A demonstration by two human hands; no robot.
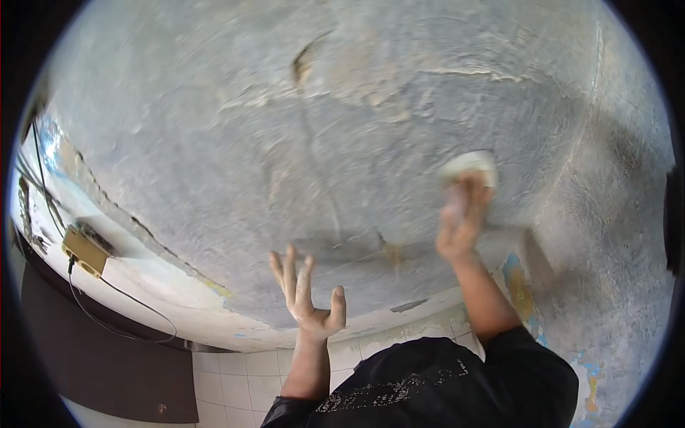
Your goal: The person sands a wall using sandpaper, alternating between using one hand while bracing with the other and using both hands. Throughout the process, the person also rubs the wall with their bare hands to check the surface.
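My right hand (462, 221) is closed on a pale, flat, whitish pad (477, 162) that is held against the rough grey wall (371, 164). Motion blurs both the hand and the pad. My left hand (311, 303) is raised lower on the wall, its fingers spread and nothing in it. Pale dust shows on the left fingers. A long crack (310, 132) runs down the wall between the patchy, scraped areas, with a small brown hole (302, 65) at its upper end.
At the left, a yellowish socket box (85, 251) carries a plugged-in black cable (135, 335). A dark brown panel (107, 349) lies below it. White tiles (235, 385) show beneath the wall, and another wall (606, 235) meets it at the right corner.
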